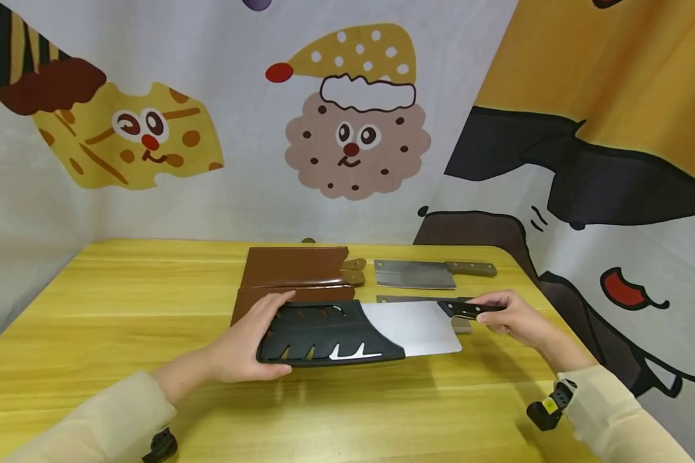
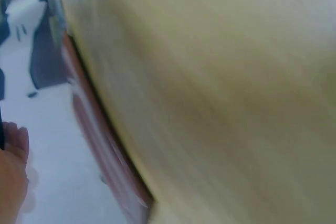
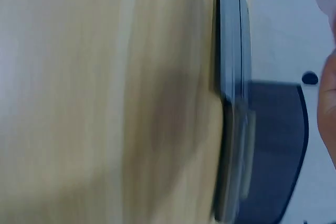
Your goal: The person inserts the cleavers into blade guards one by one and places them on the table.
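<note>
In the head view, a kitchen cleaver (image 1: 423,329) with a black handle is held above the table, its blade partly inside a black slotted blade sheath (image 1: 318,333). My left hand (image 1: 240,344) grips the closed left end of the sheath, thumb below and fingers above. At the other end, my right hand (image 1: 518,321) pinches the cleaver's handle (image 1: 463,310). The sheath covers the left part of the blade; bright metal shows through its lower slots. Both wrist views are blurred and show only a piece of each hand at the edge.
On the wooden table (image 1: 150,289) behind lie two brown sheaths (image 1: 295,267), one in front of the other. Right of them lies a cleaver with a wooden handle (image 1: 414,275). Another knife (image 1: 405,298) is mostly hidden by the held cleaver. A printed cloth (image 1: 237,212) hangs behind.
</note>
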The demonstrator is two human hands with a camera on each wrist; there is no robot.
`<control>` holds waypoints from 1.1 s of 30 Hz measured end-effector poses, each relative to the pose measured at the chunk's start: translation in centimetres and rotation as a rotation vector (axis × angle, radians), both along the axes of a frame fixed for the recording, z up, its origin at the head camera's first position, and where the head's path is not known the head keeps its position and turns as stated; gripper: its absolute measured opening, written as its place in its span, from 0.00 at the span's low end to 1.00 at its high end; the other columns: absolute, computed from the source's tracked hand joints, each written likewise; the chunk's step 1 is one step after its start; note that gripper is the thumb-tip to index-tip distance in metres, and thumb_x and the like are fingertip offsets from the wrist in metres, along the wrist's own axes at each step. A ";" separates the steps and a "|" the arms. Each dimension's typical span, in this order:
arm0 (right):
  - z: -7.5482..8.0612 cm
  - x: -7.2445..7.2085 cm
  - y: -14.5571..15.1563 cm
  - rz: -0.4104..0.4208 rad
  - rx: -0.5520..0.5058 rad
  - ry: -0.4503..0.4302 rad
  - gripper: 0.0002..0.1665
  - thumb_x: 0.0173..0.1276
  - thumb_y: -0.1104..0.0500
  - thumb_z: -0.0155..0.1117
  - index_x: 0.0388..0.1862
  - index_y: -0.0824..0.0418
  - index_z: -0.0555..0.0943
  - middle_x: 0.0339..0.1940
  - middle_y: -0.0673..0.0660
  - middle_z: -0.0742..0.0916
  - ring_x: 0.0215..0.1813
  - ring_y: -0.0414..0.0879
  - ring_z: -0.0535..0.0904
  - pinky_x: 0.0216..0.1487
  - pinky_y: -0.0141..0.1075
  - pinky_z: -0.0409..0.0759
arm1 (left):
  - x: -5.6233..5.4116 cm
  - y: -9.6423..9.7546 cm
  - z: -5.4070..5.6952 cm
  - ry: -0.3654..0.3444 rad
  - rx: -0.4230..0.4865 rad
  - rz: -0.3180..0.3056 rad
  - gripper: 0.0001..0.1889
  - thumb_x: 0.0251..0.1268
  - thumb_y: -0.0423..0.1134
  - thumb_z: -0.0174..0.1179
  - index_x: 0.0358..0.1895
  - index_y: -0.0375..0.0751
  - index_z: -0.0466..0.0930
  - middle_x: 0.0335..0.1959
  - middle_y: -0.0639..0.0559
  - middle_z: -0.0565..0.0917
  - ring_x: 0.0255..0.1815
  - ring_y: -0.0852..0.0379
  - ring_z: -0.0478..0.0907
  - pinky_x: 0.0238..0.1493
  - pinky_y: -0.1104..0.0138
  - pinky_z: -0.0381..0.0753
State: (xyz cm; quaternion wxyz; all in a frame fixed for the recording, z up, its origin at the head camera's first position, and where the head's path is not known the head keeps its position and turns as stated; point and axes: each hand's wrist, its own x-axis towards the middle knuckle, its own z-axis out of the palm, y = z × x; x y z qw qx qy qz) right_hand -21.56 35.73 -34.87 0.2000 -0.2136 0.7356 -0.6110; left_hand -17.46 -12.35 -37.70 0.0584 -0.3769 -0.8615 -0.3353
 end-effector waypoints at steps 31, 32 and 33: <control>-2.1 0.1 -5.1 0.025 0.293 0.000 0.17 0.59 0.62 0.67 0.49 0.61 0.82 0.16 0.41 0.74 0.16 0.34 0.61 0.17 0.40 0.57 | 0.6 2.5 -0.5 -0.008 -0.305 0.021 0.50 0.38 0.64 0.67 0.63 0.34 0.64 0.56 0.50 0.71 0.56 0.54 0.66 0.58 0.55 0.70; -2.2 0.2 -5.2 0.040 0.320 0.007 0.19 0.59 0.62 0.67 0.50 0.65 0.81 0.15 0.41 0.73 0.16 0.34 0.63 0.17 0.39 0.59 | 0.8 2.5 -0.7 -0.011 -0.326 0.015 0.50 0.39 0.65 0.66 0.63 0.33 0.65 0.55 0.49 0.71 0.56 0.54 0.66 0.58 0.54 0.70; -2.4 0.2 -5.2 0.056 0.338 0.013 0.22 0.59 0.62 0.66 0.52 0.69 0.79 0.15 0.42 0.73 0.16 0.34 0.64 0.17 0.38 0.61 | 0.9 2.4 -0.8 -0.010 -0.345 0.011 0.50 0.39 0.66 0.65 0.63 0.33 0.65 0.55 0.49 0.71 0.56 0.54 0.66 0.58 0.54 0.69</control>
